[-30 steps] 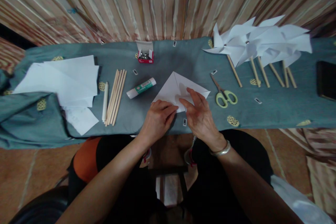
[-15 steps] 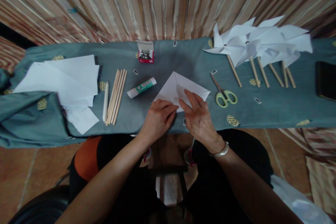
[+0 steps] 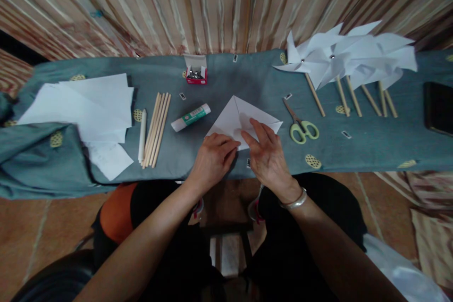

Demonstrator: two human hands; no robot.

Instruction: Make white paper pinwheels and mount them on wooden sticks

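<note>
A white square of paper (image 3: pixel 228 118) with crease lines lies cornerwise on the cloth before me. My left hand (image 3: pixel 214 156) is closed, its curled fingers and thumb gripping the paper's near left edge. Over the near right part of the paper, my right hand (image 3: pixel 266 155) has its fingers apart; the fingertips rest on or just above the sheet. To the left of the paper lies a glue stick (image 3: pixel 191 117) with a green label. Green-handled scissors (image 3: pixel 300 128) lie to the right, blades pointing away from me.
Wooden sticks (image 3: pixel 157 131) and a white pencil-like stick (image 3: pixel 142 137) lie left, beside stacked paper sheets (image 3: pixel 95 104). A small open red box (image 3: pixel 196 75) holds metal pins or clips. Several paper pinwheels (image 3: pixel 354 56) lie at back right. A dark flat object (image 3: pixel 439 108) is far right.
My right hand has shifted very slightly, with its fingers still spread over the paper. My left hand stays on the near left edge.
</note>
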